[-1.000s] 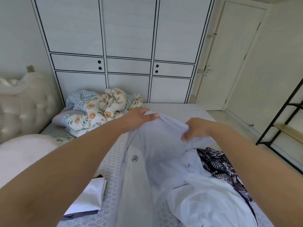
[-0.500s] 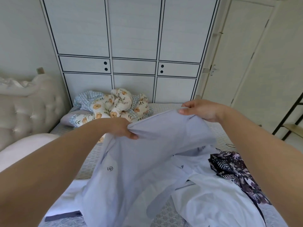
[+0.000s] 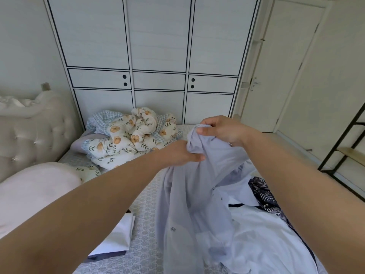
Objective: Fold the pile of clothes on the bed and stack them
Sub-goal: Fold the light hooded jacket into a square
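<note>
Hands closer now; shirt (image 3: 193,194) hem cut off.

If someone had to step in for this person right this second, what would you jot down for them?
Left hand: grips the pale blue shirt near its top.
Right hand: fingers curled round the same shirt's top edge, a little higher; the shirt hangs bunched and unfolded over the bed.
Done: one folded white garment lies on the bed to the left.
Left: fold this shirt, then the white garment and the dark patterned one lying to the right, and stack them all.
</note>
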